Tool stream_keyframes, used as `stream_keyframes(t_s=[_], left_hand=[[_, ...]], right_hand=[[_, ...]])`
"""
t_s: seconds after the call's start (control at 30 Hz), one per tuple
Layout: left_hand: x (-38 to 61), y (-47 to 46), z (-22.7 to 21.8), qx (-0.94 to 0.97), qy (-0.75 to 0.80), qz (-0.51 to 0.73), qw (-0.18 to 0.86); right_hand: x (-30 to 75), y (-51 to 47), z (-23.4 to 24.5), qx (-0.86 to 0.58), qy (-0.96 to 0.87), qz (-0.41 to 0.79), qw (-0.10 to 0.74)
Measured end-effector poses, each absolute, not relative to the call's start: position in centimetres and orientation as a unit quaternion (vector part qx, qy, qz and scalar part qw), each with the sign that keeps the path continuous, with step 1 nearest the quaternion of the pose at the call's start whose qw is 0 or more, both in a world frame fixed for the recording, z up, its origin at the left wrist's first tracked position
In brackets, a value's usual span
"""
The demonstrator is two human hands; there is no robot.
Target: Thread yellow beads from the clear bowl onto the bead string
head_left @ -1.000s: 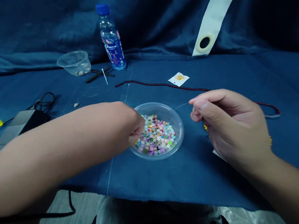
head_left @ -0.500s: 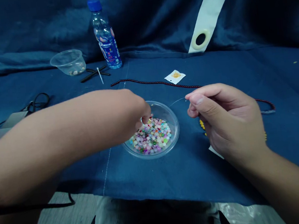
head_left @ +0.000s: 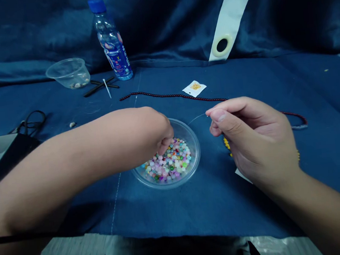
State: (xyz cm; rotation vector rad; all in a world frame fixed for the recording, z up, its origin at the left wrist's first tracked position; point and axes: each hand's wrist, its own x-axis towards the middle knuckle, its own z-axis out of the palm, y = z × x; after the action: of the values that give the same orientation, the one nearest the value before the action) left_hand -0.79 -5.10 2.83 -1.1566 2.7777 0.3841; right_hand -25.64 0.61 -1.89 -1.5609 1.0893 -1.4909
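Multicoloured beads (head_left: 169, 165) in clear plastic bowl (head_left: 198, 149)

The left hand (head_left: 146, 135) covers the left rim of the bowl (head_left: 186, 142), and the right hand (head_left: 252, 139) just beside it trails a thin thread (head_left: 197, 118) toward it. Behind the bowl, a strip of table (head_left: 159, 108) runs to the low bead strand (head_left: 173, 96); the bottle (head_left: 111, 45) and cup (head_left: 67, 73) stand well left, beyond it.

1 blue-capped water bottle (head_left: 110, 41) | 1 clear plastic cup (head_left: 67, 73) | 1 gold-bead sachet (head_left: 194, 88) | 1 white eyelet strap (head_left: 227, 21)
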Motion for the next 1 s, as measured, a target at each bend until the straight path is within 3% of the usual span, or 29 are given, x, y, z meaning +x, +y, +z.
stream_keyframes(t_s=[0.3, 0.57, 0.87, 1.0], left_hand=[[-3.9, -3.7, 5.0, -0.41, 0.879, 0.138, 0.2], [-4.2, -3.5, 5.8, -0.428, 0.862, 0.154, 0.223], [-3.1, -3.7, 4.5, -0.39, 0.899, 0.124, 0.159], [-1.5, -2.8, 4.9, -0.374, 0.913, 0.16, 0.018]], right_hand=[[-25.6, 0.7, -1.9, -0.606, 0.434, -0.571, 0.344], [-25.6, 0.7, -1.8, -0.607, 0.43, -0.569, 0.35], [-25.7, 0.6, -2.0, -0.61, 0.432, -0.57, 0.341], [-25.6, 0.7, -1.9, -0.622, 0.431, -0.568, 0.322]])
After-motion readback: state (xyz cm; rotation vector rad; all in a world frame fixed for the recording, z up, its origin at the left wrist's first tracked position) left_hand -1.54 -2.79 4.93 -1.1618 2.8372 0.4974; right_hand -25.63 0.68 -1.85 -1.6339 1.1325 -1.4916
